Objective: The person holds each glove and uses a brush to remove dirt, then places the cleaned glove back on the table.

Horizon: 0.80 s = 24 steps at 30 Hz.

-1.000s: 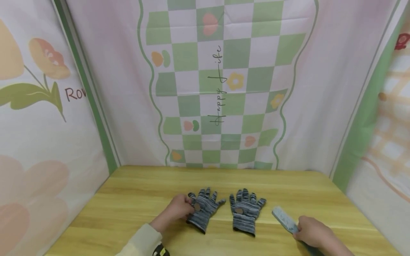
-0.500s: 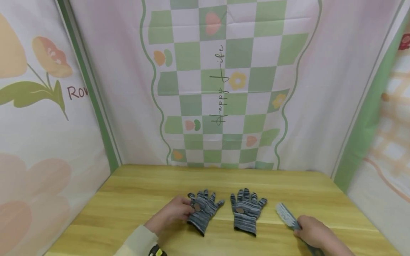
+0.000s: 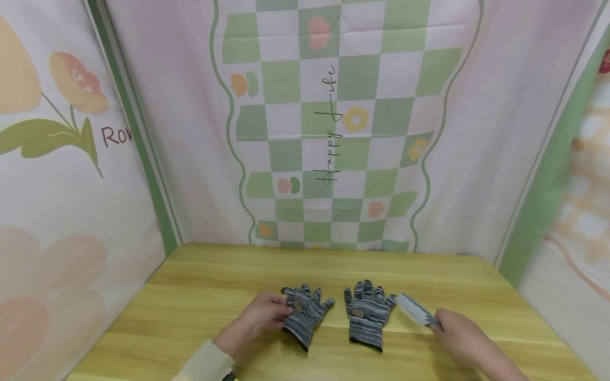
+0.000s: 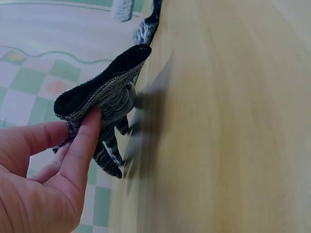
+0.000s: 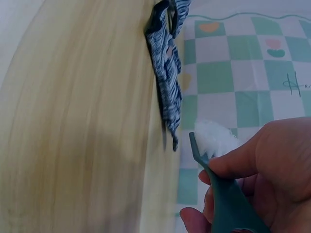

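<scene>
My left hand [image 3: 262, 313] pinches the left one of two grey-and-black striped knit gloves [image 3: 305, 320] by its outer edge, thumb on one side and fingers on the other. In the left wrist view the cuff of this glove [image 4: 109, 82] is raised off the table, over its shadow. The other glove [image 3: 367, 323] lies flat to the right, fingers pointing away. My right hand [image 3: 459, 333] grips a brush [image 3: 415, 309] with white bristles by its teal handle [image 5: 228, 199]. The brush head is close to the right glove's thumb. Each glove bears a brownish round patch.
Both gloves are on a wooden table [image 3: 214, 275]. Behind it hangs a curtain [image 3: 314, 159] with green-and-white checks, and printed fabric walls [image 3: 47, 201] close in the sides.
The brush has risen and swung left, its head now beside the right glove, bristles turned over. The left hand has tilted its glove slightly and shifted it a little to the right.
</scene>
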Available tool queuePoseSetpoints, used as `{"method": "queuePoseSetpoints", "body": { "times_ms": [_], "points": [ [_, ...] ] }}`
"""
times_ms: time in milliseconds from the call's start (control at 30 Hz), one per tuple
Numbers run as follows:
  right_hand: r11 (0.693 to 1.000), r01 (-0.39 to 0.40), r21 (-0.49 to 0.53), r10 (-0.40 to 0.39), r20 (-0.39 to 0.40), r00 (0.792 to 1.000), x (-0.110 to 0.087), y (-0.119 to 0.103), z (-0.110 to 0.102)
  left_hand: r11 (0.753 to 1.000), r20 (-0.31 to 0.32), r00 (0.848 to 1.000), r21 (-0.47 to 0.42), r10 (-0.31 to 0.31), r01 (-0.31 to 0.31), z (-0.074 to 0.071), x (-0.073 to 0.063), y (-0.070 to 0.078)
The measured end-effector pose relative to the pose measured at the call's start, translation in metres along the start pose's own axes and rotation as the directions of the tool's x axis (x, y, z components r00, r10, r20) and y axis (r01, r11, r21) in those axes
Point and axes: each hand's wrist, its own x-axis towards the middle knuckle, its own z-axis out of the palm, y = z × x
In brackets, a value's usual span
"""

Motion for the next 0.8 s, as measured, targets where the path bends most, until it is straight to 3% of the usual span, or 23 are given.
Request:
{"method": "queuePoseSetpoints", "body": {
  "times_ms": [267, 433, 800],
  "points": [
    [0.998, 0.065, 0.006, -0.064, -0.044, 0.997, 0.001, -0.03, 0.004, 0.995, 0.015, 1.0, -0.102, 0.005, -0.003, 0.008, -0.003, -0.001],
    [0.993, 0.056, 0.107, -0.055, -0.01, 0.998, -0.002, -0.05, 0.009, 0.984, 0.041, 0.998, -0.175, 0.039, -0.031, 0.011, -0.006, 0.0],
    [0.98, 0.187, 0.066, -0.18, -0.106, 0.978, -0.001, -0.084, 0.028, 0.969, 0.021, 0.997, -0.236, 0.078, -0.071, 0.024, -0.013, 0.008]
  ]
}}
